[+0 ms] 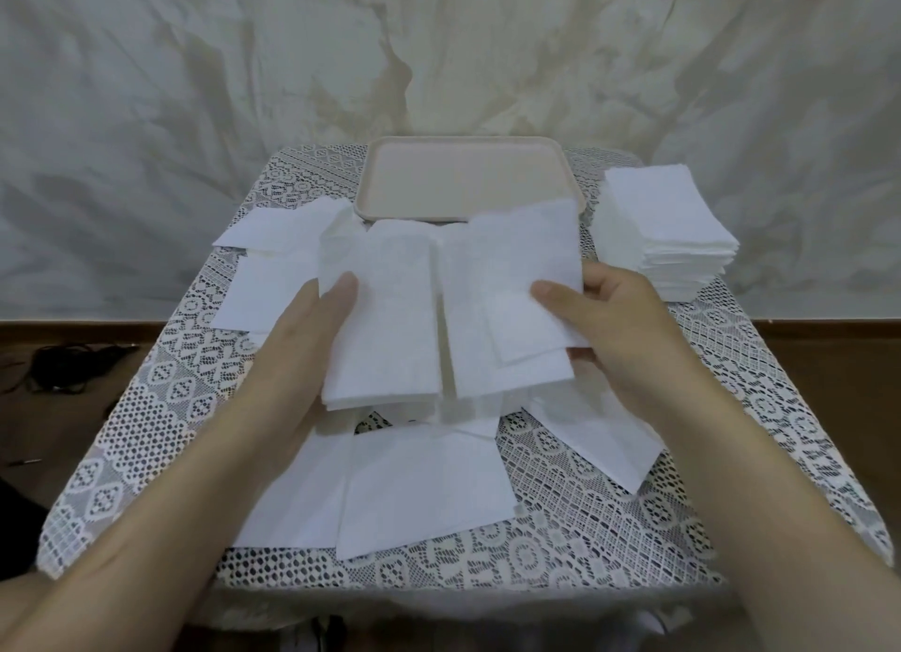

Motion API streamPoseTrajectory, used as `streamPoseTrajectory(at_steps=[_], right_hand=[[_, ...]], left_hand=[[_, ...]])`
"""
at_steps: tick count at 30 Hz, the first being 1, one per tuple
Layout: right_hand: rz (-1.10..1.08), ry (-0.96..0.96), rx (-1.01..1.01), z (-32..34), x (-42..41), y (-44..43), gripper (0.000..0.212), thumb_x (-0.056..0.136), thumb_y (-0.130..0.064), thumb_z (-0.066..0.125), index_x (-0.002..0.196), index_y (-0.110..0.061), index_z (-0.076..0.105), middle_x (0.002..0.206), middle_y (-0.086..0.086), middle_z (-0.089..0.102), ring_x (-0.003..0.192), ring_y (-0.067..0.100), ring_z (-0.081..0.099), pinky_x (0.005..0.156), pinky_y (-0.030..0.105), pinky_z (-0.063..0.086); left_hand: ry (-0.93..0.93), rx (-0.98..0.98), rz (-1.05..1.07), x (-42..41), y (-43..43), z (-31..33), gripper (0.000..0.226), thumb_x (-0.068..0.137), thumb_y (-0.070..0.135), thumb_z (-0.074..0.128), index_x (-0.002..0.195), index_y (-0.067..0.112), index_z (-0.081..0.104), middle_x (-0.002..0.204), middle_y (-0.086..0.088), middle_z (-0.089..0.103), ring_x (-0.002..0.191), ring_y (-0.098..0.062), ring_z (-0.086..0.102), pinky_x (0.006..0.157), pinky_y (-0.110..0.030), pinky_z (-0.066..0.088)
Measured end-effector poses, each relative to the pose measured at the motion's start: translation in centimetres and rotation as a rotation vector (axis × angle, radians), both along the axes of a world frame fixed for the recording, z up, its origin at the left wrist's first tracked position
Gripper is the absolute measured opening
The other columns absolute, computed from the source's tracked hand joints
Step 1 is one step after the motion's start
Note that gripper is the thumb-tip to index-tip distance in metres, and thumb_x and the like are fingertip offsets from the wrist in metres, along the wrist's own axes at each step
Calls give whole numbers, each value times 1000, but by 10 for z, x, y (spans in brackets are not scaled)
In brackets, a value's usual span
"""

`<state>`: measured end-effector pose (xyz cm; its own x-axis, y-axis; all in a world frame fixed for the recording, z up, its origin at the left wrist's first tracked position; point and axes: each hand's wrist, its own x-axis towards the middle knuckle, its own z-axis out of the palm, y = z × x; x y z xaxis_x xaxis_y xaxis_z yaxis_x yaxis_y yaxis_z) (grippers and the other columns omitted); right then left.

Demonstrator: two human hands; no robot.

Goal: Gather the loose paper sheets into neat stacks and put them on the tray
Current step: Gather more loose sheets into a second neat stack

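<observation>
Above the middle of the table I hold a loose bundle of white paper sheets (414, 310), not squared up. My left hand (302, 330) grips its left edge, thumb on top. My right hand (614, 320) grips its right edge, thumb on the upper sheet. Just beyond the bundle a pale pink tray (468, 176) with nothing in it stands at the table's far end. More loose sheets lie flat near me (419, 486), at the right (599, 442) and at the far left (273, 256).
A tall neat stack of white sheets (668, 232) stands at the far right corner. The small table wears a white lace cloth (634, 529). A draped white sheet hangs behind. Dark cables (73, 364) lie on the brown floor at the left.
</observation>
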<state>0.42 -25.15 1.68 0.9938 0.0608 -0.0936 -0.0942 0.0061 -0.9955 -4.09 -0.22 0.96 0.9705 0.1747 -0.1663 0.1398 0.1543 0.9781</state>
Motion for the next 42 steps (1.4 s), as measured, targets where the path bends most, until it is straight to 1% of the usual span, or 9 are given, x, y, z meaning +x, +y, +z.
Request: streamPoseTrajectory(at_steps=[4, 9, 19, 23, 26, 29, 31, 35, 42], right_hand=[[24, -2, 161, 9, -4, 6, 8, 95, -12, 68, 96, -13, 76, 90, 3, 79, 74, 14, 73, 60, 28, 58], [30, -97, 117, 10, -10, 32, 7, 94, -7, 70, 96, -12, 74, 80, 2, 78, 66, 14, 72, 49, 29, 56], [47, -131, 24, -1, -9, 54, 11, 90, -13, 76, 92, -4, 69, 88, 19, 74, 64, 16, 65, 43, 26, 47], [51, -186, -58, -1, -9, 53, 16, 90, -19, 76, 87, -5, 68, 85, 15, 73, 69, 19, 64, 54, 35, 49], [17, -274, -191, 1, -10, 47, 31, 95, -30, 69, 72, -11, 61, 62, -3, 60, 60, 17, 52, 60, 39, 43], [75, -292, -274, 5, -10, 43, 33, 88, -42, 64, 79, -10, 63, 70, 21, 62, 61, 38, 51, 61, 54, 47], [112, -242, -253, 8, -11, 41, 23, 89, -34, 70, 84, -11, 67, 74, 28, 64, 57, 36, 54, 59, 48, 49], [160, -164, -193, 7, -15, 41, 20, 94, -17, 72, 76, -18, 62, 56, 1, 61, 52, 14, 53, 51, 23, 41], [185, -153, -218, 5, -19, 53, 14, 92, -24, 74, 87, -15, 64, 55, 1, 59, 47, 10, 50, 61, 29, 41]], left_hand=[[-37, -6, 12, -3, -8, 1, 26, 107, 42, 53, 127, 33, 66, 120, 10, 78, 112, -12, 74, 98, -43, 56], [-33, 10, -37, -3, -9, 0, 45, 104, 53, 58, 143, 31, 57, 134, 14, 71, 123, -8, 68, 107, -44, 51], [-63, 12, -100, -3, -12, -3, 43, 105, 49, 57, 143, 27, 58, 135, 5, 72, 127, -18, 67, 112, -53, 48], [-59, 13, -119, -4, -10, -4, 39, 107, 42, 57, 142, 24, 57, 133, 1, 74, 124, -22, 70, 110, -54, 50], [-58, 15, -102, -6, -11, -2, 34, 108, 39, 53, 138, 24, 59, 127, 4, 76, 119, -18, 72, 107, -52, 53], [-48, 22, -62, -6, -11, -1, 33, 107, 41, 54, 134, 25, 61, 124, 3, 77, 118, -20, 73, 108, -56, 52], [-42, 28, -34, -5, -11, -1, 33, 106, 44, 55, 132, 26, 63, 124, 3, 77, 117, -22, 73, 109, -60, 51], [-37, 31, -13, -5, -14, -1, 37, 102, 51, 57, 130, 29, 64, 120, 5, 78, 114, -19, 74, 107, -57, 53], [-58, 39, -4, -4, -16, -3, 39, 102, 53, 56, 130, 27, 64, 119, 2, 78, 114, -22, 74, 106, -59, 53]])
